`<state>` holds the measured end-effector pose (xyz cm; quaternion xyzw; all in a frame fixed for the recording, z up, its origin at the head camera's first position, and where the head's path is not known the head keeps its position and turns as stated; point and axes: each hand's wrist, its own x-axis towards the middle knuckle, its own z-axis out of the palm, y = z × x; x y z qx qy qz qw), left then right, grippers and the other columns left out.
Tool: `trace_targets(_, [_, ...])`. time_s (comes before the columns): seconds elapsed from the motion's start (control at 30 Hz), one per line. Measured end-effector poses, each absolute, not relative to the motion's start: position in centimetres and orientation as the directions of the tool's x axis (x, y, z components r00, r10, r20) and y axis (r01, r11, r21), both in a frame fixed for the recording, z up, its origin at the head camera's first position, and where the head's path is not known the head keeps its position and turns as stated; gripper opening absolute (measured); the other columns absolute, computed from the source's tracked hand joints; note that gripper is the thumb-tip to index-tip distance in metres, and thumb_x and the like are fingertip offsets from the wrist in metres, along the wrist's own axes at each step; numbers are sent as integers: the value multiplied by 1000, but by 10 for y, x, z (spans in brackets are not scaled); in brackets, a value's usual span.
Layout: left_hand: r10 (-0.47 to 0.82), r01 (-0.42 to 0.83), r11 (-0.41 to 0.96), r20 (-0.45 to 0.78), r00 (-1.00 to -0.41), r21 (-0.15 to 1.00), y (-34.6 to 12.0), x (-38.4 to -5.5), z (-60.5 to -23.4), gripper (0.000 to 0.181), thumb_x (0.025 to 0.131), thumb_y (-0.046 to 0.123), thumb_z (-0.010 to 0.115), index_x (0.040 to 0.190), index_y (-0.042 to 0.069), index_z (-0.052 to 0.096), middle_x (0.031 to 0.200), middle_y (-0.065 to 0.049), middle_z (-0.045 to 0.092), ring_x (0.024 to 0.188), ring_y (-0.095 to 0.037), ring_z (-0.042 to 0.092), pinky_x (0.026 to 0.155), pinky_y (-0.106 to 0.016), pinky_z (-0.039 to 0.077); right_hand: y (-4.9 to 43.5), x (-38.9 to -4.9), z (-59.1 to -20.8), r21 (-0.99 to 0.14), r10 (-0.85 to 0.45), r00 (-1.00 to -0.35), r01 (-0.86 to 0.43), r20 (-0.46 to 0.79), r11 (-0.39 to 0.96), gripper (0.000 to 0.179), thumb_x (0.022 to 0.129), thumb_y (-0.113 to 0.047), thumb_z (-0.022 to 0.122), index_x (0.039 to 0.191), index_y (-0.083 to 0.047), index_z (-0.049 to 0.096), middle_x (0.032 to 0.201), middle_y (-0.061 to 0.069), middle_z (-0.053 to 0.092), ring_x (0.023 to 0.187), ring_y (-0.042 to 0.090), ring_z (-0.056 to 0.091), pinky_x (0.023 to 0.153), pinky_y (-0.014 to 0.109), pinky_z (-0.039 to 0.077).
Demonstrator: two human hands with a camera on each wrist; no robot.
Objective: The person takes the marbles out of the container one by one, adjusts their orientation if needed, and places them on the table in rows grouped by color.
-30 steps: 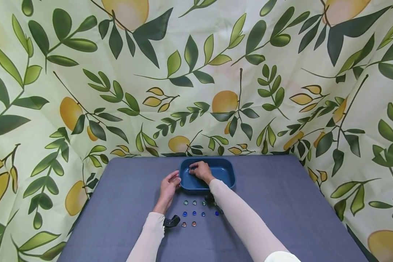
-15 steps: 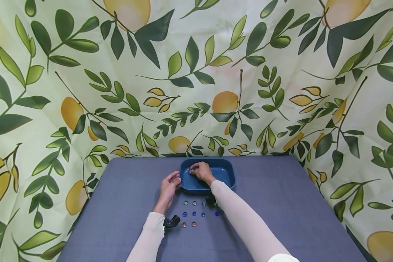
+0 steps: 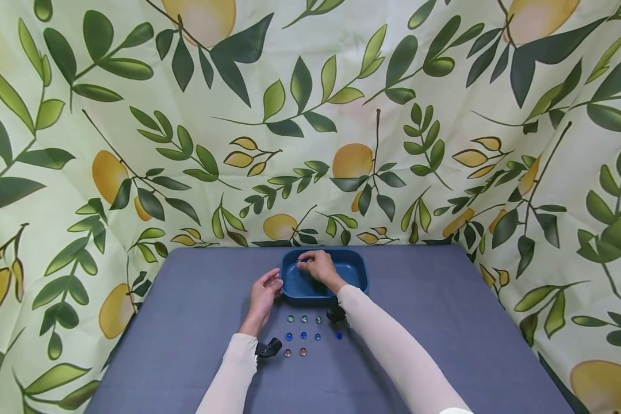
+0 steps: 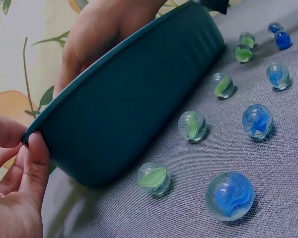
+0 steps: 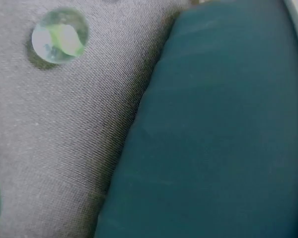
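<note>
A dark blue rectangular tub (image 3: 310, 299) stands at the far side of the table. My left hand (image 3: 263, 296) is at its left end; in the left wrist view, thumb and fingers pinch the rim at the tub's corner. My right hand (image 3: 318, 267) reaches down inside the tub, fingers bent with the tips low near its left end. I cannot tell whether they hold anything. Glass marbles lie in rows in front of the tub: green ones (image 4: 154, 178) nearest it, then blue ones (image 4: 229, 196), then two reddish-brown ones (image 3: 303, 352).
A grey-blue cloth (image 3: 212, 322) covers the table. A leaf-and-fruit patterned curtain (image 3: 290, 144) surrounds its back and sides. Black wrist cameras sit on both arms, the left one (image 3: 269, 348) beside the marbles. My right sleeve (image 3: 388, 339) passes over the table right of the rows.
The head view has shifted slightly. My right hand stays inside the tub with only small finger movement. My left hand keeps its place at the rim, and the marbles in view lie as before.
</note>
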<state>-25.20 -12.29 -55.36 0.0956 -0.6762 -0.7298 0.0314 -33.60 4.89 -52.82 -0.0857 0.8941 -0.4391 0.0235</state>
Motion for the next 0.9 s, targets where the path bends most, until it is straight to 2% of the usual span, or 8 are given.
trace_targets(0.27, [-180, -80, -75, -93, -979, 994, -122, -250, -551, 39, 96, 3, 57, 135, 1, 57, 128, -22, 57, 106, -24, 59, 72, -20, 51, 55, -325, -522, -836, -183, -981, -153, 64, 527, 13, 87, -23, 75, 98, -18, 77, 63, -5, 51, 58, 13, 45, 55, 25, 35])
trace_targets(0.5, [-177, -93, -62, -103, -979, 994, -123, -252, -551, 40, 96, 4, 58, 135, 3, 57, 129, -21, 57, 97, -10, 59, 77, -25, 52, 64, -310, -512, -863, -193, -977, -177, 94, 473, 14, 86, -27, 76, 98, -20, 77, 65, -5, 50, 61, 13, 46, 57, 26, 36])
trace_targets(0.73, [-185, -93, -65, -103, -977, 994, -123, -251, -551, 39, 95, 5, 59, 134, 2, 57, 128, -20, 58, 98, -11, 60, 77, -25, 53, 69, -295, -503, -855, -220, -965, -230, 140, 465, 16, 86, -28, 76, 99, -19, 77, 63, -5, 51, 59, 13, 46, 54, 25, 35])
trace_targets(0.9, [-189, -87, -86, -102, -977, 993, -121, -252, -552, 39, 94, 2, 59, 133, 0, 58, 126, -21, 58, 95, -9, 60, 71, -21, 51, 72, -281, -499, -849, -227, -958, -264, 175, 458, 16, 86, -29, 76, 99, -20, 77, 64, -6, 54, 58, 11, 47, 54, 23, 36])
